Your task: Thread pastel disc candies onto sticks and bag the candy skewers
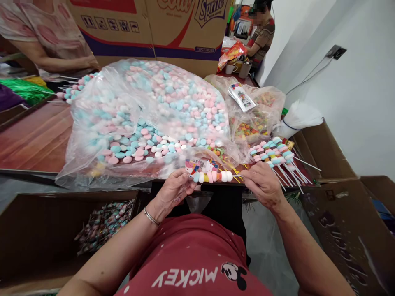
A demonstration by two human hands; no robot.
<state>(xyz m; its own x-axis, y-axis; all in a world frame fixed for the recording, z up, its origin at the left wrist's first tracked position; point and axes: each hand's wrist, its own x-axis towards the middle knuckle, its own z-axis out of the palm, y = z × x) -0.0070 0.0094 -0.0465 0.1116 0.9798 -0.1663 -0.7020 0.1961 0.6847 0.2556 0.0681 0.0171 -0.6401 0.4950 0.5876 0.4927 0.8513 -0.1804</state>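
A candy skewer [212, 176] with white, pink, yellow and blue pieces lies level between my hands at the table's front edge. My right hand [262, 183] pinches the bare white stick at its right end. The fingers of my left hand [175, 186] are closed at the blue piece on the left end. Just behind the skewer lie printed wrappers [200, 165] and yellow twist ties [236, 169]. Beyond them a large clear bag [185, 102] spills pink, blue and white candies [135, 150]. A pile of finished-looking candy skewers [273, 153] rests beside my right hand.
A bag of ring candies [251, 127] carries a stack of printed packets [241, 98]. White sticks [300, 117] stand in a container at the right. An open box [40, 230] of wrapped skewers sits low left. Two other people are across the table, near a large carton [123, 41].
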